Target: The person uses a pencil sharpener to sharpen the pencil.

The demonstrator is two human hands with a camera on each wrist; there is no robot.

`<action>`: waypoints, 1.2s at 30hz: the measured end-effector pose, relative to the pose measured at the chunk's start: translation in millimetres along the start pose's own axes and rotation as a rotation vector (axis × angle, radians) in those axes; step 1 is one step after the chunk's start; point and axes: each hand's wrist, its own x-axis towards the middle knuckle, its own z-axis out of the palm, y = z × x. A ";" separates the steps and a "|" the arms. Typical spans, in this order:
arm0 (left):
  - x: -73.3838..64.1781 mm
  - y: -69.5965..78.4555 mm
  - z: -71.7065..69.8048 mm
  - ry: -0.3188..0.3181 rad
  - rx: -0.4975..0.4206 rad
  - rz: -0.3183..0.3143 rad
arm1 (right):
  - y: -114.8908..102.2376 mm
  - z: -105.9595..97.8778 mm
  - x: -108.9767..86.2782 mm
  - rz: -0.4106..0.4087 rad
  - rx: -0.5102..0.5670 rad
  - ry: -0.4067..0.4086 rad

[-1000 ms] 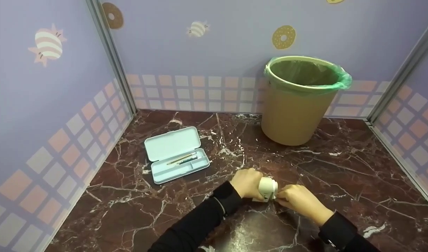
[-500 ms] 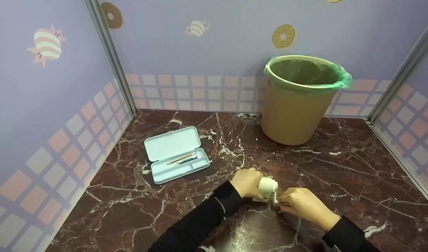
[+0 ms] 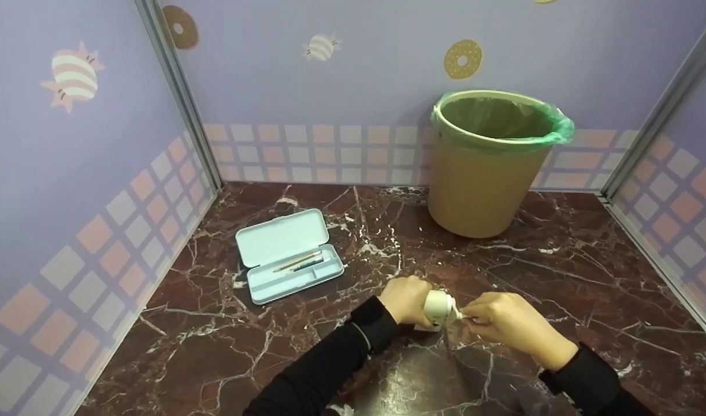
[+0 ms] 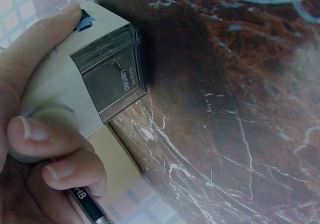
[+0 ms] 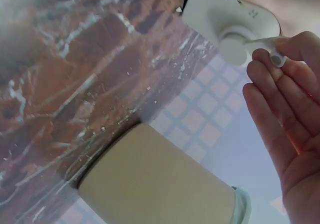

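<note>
My left hand (image 3: 407, 300) grips a white crank pencil sharpener (image 3: 436, 307) low over the marbled table. Its thumb lies on the body, near a dark printed picture. In the left wrist view, a clear drawer (image 4: 111, 77) shows on the sharpener, and a dark pencil (image 4: 87, 203) marked HB runs beneath the curled fingers. My right hand (image 3: 512, 325) pinches the knob end of the white crank handle (image 5: 264, 44) between thumb and index finger. The other right fingers extend past the knob in the right wrist view.
Left of the hands, a pale blue pencil case (image 3: 283, 238) lies open with pencils (image 3: 298, 262) inside. A tan bin (image 3: 483, 190) with a green liner (image 3: 561, 132) stands at the back right. White crumbs dot the tabletop (image 3: 382, 231). Patterned walls enclose the back and sides.
The crank has turned on the sharpener, its handle pointing down half a second ago and angled out to the right now. My right hand has moved with it; my left hand stays put.
</note>
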 end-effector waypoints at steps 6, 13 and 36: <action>1.4 -0.1 1.8 -0.011 -0.012 0.006 | 5.2 -3.7 6.5 0.036 0.007 -0.015; -0.3 -2.2 -0.9 -0.013 -0.034 0.013 | 11.7 -3.2 11.8 0.003 0.008 0.017; 1.6 -4.7 4.3 0.004 -0.013 0.063 | 35.5 11.3 22.4 0.086 -0.088 0.027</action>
